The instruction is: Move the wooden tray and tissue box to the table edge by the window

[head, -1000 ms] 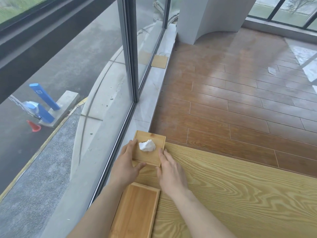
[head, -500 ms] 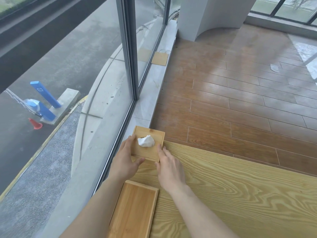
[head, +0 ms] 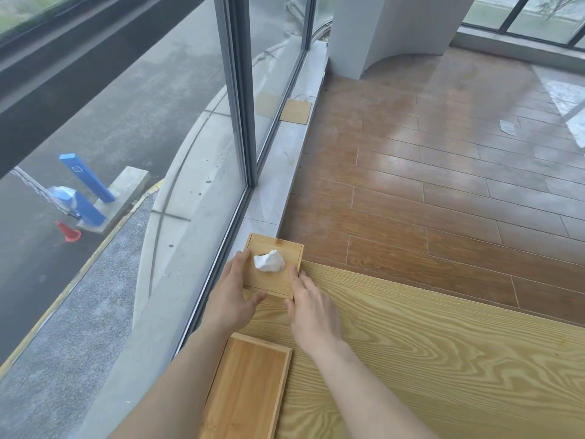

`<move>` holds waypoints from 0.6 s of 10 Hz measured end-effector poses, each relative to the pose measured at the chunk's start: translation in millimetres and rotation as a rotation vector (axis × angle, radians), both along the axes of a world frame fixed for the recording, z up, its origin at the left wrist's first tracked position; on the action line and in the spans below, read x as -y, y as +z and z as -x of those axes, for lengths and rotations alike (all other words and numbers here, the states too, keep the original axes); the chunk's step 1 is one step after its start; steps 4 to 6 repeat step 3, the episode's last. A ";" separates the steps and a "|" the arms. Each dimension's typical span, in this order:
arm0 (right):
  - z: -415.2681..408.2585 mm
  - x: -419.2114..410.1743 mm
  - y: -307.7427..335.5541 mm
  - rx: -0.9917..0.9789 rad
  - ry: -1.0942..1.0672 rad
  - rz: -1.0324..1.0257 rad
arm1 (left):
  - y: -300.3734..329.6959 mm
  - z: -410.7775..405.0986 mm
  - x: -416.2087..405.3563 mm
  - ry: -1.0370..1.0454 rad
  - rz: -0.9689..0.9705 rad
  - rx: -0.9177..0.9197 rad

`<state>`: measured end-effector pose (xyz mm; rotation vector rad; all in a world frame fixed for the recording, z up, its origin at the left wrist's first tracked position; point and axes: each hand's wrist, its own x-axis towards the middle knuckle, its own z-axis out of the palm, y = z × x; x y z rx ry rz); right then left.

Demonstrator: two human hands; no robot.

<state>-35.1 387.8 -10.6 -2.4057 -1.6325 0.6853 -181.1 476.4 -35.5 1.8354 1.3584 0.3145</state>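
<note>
A square wooden tissue box [head: 274, 282] with a white tissue poking out of its top stands at the far left corner of the light wood table [head: 427, 359], beside the window. My left hand [head: 232, 299] holds its left and near side. On its right side rests my right hand [head: 311, 308], fingers against the box. A flat wooden tray [head: 250, 391] lies on the table nearer to me, along the window-side edge, between my forearms.
Floor-to-ceiling window glass [head: 190, 153] with a grey frame [head: 240, 90] runs along the table's left side. Beyond the table's far edge lies brown plank floor [head: 443, 185]. A white column [head: 380, 30] stands at the back.
The box and both hands hold nearly the same place at the table corner; the view has shifted slightly. My hands stay on the box.
</note>
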 end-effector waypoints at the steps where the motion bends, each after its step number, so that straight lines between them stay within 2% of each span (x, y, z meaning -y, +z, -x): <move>1: -3.0 2.7 2.2 -0.023 0.001 0.014 | 1.0 0.5 1.6 -0.011 0.007 -0.043; 3: -17.5 16.7 11.8 0.075 0.029 0.061 | 17.6 0.0 10.7 0.008 -0.115 -0.240; 6: -17.5 16.7 11.8 0.075 0.029 0.061 | 17.6 0.0 10.7 0.008 -0.115 -0.240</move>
